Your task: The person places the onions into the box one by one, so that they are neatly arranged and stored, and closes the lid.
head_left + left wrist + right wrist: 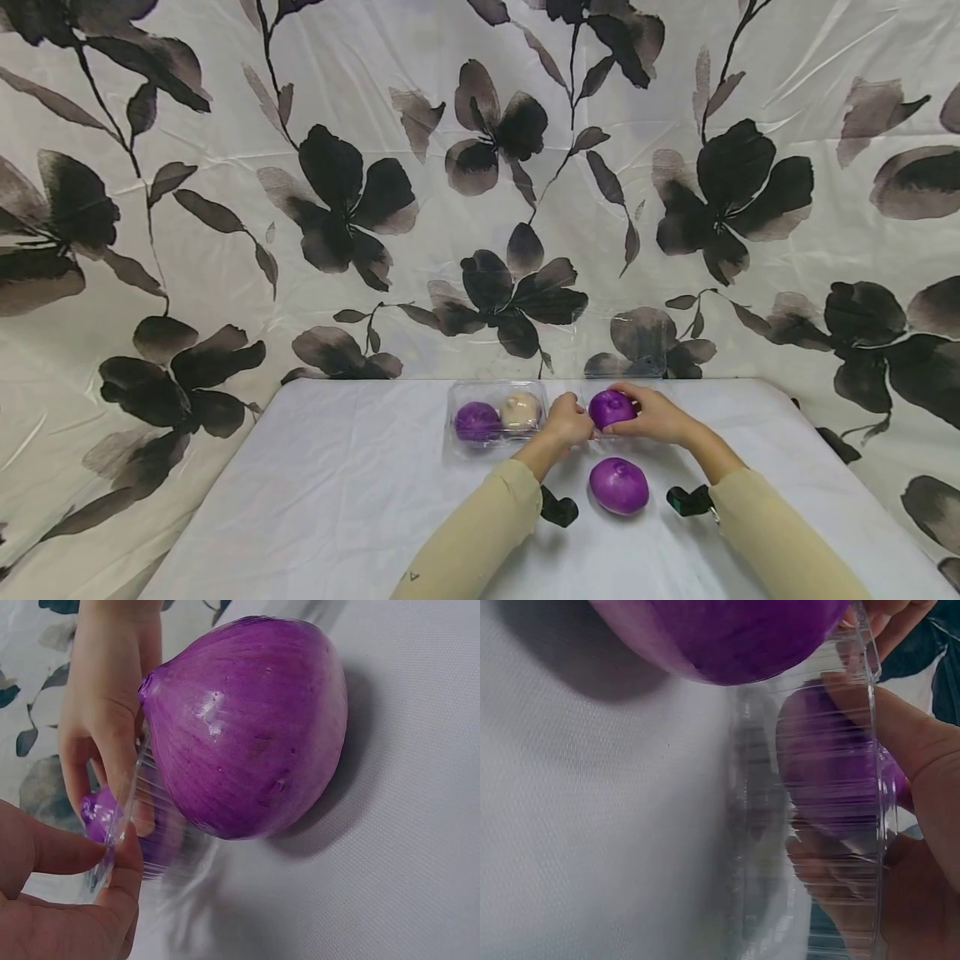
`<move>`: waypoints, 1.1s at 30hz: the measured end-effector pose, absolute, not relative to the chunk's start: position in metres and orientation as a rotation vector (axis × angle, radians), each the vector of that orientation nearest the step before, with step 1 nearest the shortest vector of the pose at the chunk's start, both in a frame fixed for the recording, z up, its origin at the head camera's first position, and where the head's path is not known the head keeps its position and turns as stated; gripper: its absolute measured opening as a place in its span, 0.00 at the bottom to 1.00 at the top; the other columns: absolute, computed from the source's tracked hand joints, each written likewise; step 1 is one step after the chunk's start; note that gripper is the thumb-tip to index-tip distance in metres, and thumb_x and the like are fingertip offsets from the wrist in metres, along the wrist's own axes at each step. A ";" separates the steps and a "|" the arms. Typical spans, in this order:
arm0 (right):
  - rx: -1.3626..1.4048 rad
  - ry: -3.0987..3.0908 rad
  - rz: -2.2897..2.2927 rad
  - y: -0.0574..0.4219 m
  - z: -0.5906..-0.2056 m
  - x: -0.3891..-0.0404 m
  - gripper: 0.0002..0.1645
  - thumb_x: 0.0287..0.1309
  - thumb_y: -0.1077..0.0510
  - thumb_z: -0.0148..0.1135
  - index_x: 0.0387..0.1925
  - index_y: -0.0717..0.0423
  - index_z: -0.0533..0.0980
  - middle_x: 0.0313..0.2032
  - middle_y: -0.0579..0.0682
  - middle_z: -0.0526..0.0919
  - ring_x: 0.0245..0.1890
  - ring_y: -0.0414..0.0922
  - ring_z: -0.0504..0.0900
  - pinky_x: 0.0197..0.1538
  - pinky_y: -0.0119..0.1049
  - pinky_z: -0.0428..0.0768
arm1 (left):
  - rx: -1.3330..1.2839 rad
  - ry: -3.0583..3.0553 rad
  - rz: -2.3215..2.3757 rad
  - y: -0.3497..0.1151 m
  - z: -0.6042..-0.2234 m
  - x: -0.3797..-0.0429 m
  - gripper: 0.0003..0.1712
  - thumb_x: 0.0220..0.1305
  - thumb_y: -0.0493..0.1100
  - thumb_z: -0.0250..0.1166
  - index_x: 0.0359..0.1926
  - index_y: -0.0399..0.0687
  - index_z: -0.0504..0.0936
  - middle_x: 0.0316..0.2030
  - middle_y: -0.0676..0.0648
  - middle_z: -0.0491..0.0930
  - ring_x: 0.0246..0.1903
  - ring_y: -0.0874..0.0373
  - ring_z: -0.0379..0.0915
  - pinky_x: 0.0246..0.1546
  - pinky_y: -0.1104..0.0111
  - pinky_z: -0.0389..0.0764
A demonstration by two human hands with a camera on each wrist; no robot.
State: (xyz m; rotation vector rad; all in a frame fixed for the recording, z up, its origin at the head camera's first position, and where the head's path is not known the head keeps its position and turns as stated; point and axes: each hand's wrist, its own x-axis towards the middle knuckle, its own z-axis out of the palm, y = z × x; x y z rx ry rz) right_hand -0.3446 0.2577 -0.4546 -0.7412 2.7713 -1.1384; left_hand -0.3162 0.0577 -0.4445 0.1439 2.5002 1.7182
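My right hand [655,414] grips a purple onion [609,407] from above, with thumb and fingers spread round it. That onion sits within a clear plastic container [881,825], seen through its ribbed wall in the right wrist view. Between thumb and fingertips my left hand [570,419] pinches the container's near left rim, plainest in the left wrist view. Nearer to me, a larger purple onion [618,486] lies on the table between the two forearms, touched by neither hand. The container's floor is mostly hidden in the head view.
Left of my hands stands another clear container [452,417] with a purple onion [477,422] and a whitish onion [521,410] inside. White cloth covers the table [322,500]. A floral curtain [420,225] hangs right behind its far edge.
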 end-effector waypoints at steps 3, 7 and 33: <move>-0.758 2.790 -1.090 0.256 -0.456 -0.346 0.46 0.52 0.52 0.79 0.66 0.68 0.69 0.56 0.68 0.79 0.53 0.62 0.81 0.56 0.55 0.84 | 0.141 2.493 1.735 0.058 -0.445 -0.316 0.29 0.48 0.21 0.58 0.56 0.21 0.73 0.42 0.38 0.79 0.39 0.52 0.74 0.36 0.69 0.82; -0.773 2.804 -1.032 0.254 -0.456 -0.347 0.46 0.52 0.50 0.79 0.66 0.66 0.70 0.57 0.68 0.79 0.56 0.63 0.80 0.59 0.59 0.81 | 0.130 2.493 1.738 0.059 -0.445 -0.316 0.36 0.46 0.21 0.58 0.62 0.21 0.69 0.46 0.35 0.79 0.44 0.50 0.74 0.43 0.64 0.84; -0.720 2.869 -0.909 0.270 -0.418 -0.310 0.49 0.61 0.42 0.71 0.71 0.70 0.64 0.67 0.72 0.69 0.61 0.72 0.73 0.56 0.64 0.81 | 0.090 2.462 1.752 0.061 -0.446 -0.316 0.38 0.49 0.20 0.58 0.66 0.23 0.67 0.47 0.38 0.79 0.44 0.50 0.76 0.41 0.65 0.84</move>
